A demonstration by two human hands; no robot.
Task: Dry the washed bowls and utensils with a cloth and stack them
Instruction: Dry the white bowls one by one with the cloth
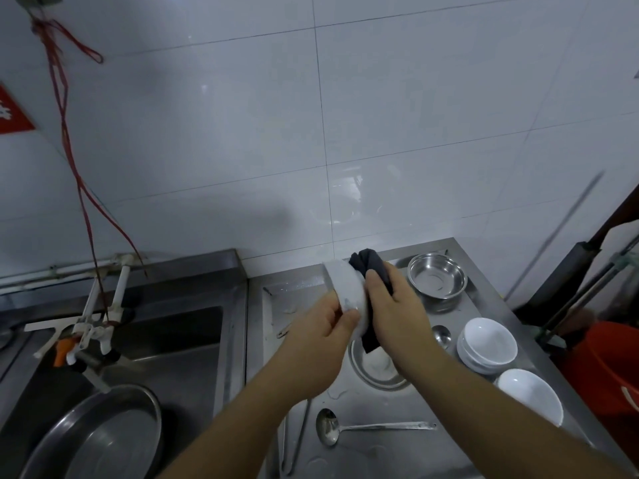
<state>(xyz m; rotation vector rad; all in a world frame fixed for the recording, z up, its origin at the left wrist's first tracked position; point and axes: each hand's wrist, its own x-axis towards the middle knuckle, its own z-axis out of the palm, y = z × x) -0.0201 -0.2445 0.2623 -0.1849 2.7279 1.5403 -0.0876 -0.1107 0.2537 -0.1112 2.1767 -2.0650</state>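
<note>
Head view is showing both hands raised over a stainless steel counter [415, 402] set against a white tiled wall [415, 115]. The left hand [321, 337] is gripping a white bowl [345, 288] by its rim, fingers curled over the edge, and is holding it tilted on its side in the air above the counter. The right hand [394, 305] is clutching a dark cloth [371, 267] and pressing it against the bowl's outer side; part of the cloth is bunching above the fingers and a strip is hanging down below the palm.

Directly beneath the hands a shallow steel plate [377, 375] is lying on the counter, partly hidden by the right wrist. Toward the wall a steel bowl [437, 278] is sitting upright. To the right, a stack of white bowls [487, 344] is standing, with a single white bowl [532, 395] just beside it, nearer the camera. A small steel spoon [442, 335] is lying between the plate and the stack. Nearer the front edge a steel ladle [363, 426] is lying flat, and long steel tongs [294, 440] are lying to its left.

On the left a steel sink [173, 340] is holding a large round steel pan [103, 433], with a white tap [100, 326] over it. A red bucket [605, 368] is standing beside the counter at far right.
</note>
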